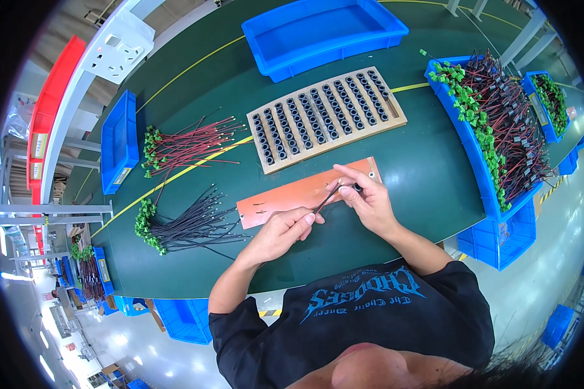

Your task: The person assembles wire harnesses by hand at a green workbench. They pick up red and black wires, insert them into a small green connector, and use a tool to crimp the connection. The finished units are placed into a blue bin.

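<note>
My left hand (284, 232) is closed on a thin black wire (326, 200), which slants up to the right toward my other hand. The fingers of my right hand (371, 200) are bent around a small black round part (357, 187), close to the wire's tip. Whether tip and part touch is too small to tell. Beneath both hands lies a flat orange-brown board (272, 201) with a few slots. To the left, a bundle of black wires (191, 220) with green connectors (148, 227) rests on the green table.
Beyond the board sits a wooden rack (272, 166) holding rows of black round parts. Red wires (198, 144) lie at left beside a blue bin (121, 139). An empty blue tray (324, 61) stands at the far side; a blue bin (457, 139) of wired assemblies is at right.
</note>
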`<state>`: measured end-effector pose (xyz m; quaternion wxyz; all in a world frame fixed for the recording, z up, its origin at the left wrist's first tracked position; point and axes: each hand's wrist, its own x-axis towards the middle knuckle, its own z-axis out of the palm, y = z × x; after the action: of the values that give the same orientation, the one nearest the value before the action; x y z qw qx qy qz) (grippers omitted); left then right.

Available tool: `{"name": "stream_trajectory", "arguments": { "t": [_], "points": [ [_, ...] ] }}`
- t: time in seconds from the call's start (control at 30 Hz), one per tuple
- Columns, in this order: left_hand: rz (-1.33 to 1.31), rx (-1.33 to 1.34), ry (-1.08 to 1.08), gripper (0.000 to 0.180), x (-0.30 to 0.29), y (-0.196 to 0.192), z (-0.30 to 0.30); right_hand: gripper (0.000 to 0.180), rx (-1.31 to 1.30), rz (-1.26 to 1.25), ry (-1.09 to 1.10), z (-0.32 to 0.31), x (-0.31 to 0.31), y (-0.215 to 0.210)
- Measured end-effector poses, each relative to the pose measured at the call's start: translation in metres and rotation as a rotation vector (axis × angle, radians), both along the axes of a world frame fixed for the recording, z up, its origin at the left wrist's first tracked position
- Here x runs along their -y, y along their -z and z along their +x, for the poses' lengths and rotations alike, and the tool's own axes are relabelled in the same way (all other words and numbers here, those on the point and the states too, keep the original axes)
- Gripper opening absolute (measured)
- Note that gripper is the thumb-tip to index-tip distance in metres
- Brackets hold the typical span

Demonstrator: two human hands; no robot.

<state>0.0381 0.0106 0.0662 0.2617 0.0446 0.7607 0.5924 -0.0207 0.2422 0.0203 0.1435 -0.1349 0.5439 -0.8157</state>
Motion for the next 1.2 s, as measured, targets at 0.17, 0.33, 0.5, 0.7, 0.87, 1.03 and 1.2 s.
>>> {"name": "stream_trajectory", "arguments": {
  "t": [0.17, 0.33, 0.5, 0.7, 0.87, 1.03, 1.2],
  "points": [
    [0.016, 0.037, -0.014, 0.035, 0.000, 0.004, 0.000, 0.038, -0.030, 0.112, -0.040, -0.002, -0.005, 0.005],
    [0.028, 0.072, -0.025, 0.035, -0.002, 0.005, 0.000, 0.031, -0.189, 0.266, 0.111, 0.000, -0.001, 0.001],
    [0.014, 0.000, -0.088, 0.031, -0.010, 0.003, -0.001, 0.028, -0.420, 0.415, 0.178, -0.003, -0.003, -0.002],
    [-0.036, -0.065, -0.095, 0.026, -0.010, 0.013, -0.001, 0.032, -0.540, 0.391, 0.162, -0.008, -0.005, 0.011],
    [-0.086, -0.126, -0.110, 0.026, -0.010, 0.012, -0.001, 0.041, 0.061, -0.105, -0.033, -0.012, -0.007, 0.007],
    [-0.094, -0.149, -0.091, 0.026, -0.012, 0.011, -0.001, 0.042, 0.197, -0.262, -0.108, -0.013, -0.006, 0.004],
    [-0.074, -0.129, -0.076, 0.027, -0.014, 0.007, -0.001, 0.045, 0.213, -0.237, -0.099, -0.014, -0.004, 0.006]
  ]
}}
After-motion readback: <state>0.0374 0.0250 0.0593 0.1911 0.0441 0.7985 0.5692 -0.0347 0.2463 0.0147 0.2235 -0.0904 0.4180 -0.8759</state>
